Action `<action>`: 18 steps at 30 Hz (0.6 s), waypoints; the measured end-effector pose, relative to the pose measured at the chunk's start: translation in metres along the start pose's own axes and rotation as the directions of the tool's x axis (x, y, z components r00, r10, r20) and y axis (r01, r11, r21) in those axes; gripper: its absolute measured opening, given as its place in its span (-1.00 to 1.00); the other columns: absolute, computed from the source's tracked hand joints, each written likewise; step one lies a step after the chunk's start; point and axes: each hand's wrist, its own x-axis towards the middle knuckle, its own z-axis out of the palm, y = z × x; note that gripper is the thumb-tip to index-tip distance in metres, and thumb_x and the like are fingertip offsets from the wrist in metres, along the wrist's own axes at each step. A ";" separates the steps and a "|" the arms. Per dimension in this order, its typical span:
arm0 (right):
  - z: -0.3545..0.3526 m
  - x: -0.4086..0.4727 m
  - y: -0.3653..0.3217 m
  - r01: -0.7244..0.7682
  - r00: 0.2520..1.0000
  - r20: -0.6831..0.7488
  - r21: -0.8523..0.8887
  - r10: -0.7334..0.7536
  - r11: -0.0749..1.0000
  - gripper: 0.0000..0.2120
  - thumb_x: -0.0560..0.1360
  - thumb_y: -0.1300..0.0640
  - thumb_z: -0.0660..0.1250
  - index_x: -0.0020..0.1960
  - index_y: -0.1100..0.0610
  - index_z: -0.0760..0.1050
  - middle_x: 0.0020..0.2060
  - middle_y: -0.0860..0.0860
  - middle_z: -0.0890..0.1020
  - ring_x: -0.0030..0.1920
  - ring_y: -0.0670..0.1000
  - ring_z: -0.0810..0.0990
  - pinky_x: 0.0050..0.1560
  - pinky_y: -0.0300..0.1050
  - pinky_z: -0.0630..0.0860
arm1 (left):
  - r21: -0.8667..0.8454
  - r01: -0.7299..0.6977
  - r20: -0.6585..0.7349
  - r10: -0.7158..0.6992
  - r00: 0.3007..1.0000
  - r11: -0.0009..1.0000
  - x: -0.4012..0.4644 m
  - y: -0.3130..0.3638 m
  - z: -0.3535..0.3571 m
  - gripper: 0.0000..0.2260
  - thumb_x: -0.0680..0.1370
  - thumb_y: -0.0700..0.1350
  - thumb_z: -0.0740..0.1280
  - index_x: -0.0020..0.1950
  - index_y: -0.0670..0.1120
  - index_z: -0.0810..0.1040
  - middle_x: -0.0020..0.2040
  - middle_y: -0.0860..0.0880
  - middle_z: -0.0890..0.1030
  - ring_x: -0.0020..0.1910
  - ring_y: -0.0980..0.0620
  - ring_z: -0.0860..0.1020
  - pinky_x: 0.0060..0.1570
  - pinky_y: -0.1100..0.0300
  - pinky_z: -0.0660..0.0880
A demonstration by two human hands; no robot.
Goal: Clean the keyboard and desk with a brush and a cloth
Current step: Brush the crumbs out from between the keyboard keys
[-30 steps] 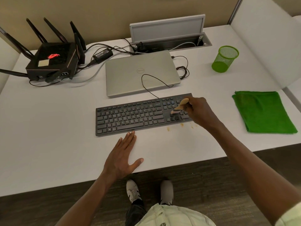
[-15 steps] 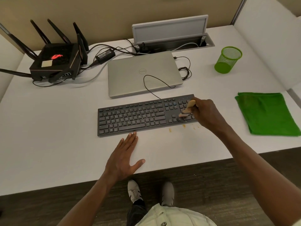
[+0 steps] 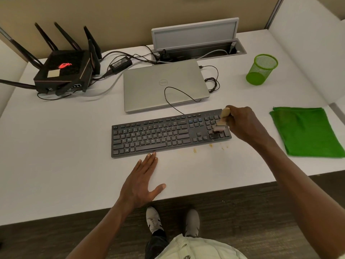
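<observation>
I see a flat black plastic keyboard [image 3: 168,135] on white desk [image 3: 56,156], folded green cloth [image 3: 306,131], green mesh cup [image 3: 261,71], silver laptop [image 3: 164,86], tan wood-handled brush [image 3: 223,117].

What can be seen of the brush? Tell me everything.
The brush is small, with a pale wooden handle, a metal band below it and light bristles, blurred. It stands nearly upright, handle tilted away, bristles down on the number-pad keys at the right end of the black keyboard. The right hand grips its handle. Brown crumbs lie on the white desk just in front of it.
</observation>
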 end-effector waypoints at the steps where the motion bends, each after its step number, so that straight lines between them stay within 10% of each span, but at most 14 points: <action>1: -0.001 0.003 -0.004 -0.042 0.999 -0.027 0.040 0.043 0.998 -0.84 0.48 0.35 0.20 -0.14 0.15 0.50 -0.37 0.07 0.61 -0.39 0.10 0.55 -0.35 0.00 0.51 | 0.001 -0.001 0.000 0.001 1.000 1.000 0.000 0.000 0.000 -0.16 0.60 0.43 0.03 0.67 -0.11 -0.02 0.69 -0.02 -0.09 0.66 0.08 -0.11 0.60 0.07 -0.09; 8: 0.027 0.001 -0.022 -0.319 0.929 -0.133 0.183 0.345 0.930 -0.82 0.56 0.17 0.17 -0.19 0.20 0.42 -0.41 0.02 0.59 -0.44 0.05 0.54 -0.38 0.01 0.51 | -0.006 0.006 0.004 -0.005 1.000 1.000 0.000 0.001 -0.001 -0.16 0.60 0.43 0.04 0.67 -0.11 -0.01 0.69 -0.01 -0.09 0.66 0.08 -0.11 0.60 0.07 -0.09; 18: 0.021 -0.002 -0.032 -0.350 0.910 -0.133 0.259 0.392 0.900 -0.77 0.58 0.24 0.14 -0.26 0.17 0.36 -0.50 -0.02 0.49 -0.52 -0.09 0.48 -0.48 -0.16 0.37 | -0.028 0.005 -0.016 -0.005 1.000 1.000 -0.001 0.001 -0.001 -0.17 0.60 0.41 0.07 0.67 -0.12 0.02 0.69 -0.01 -0.06 0.66 0.07 -0.07 0.60 0.06 -0.07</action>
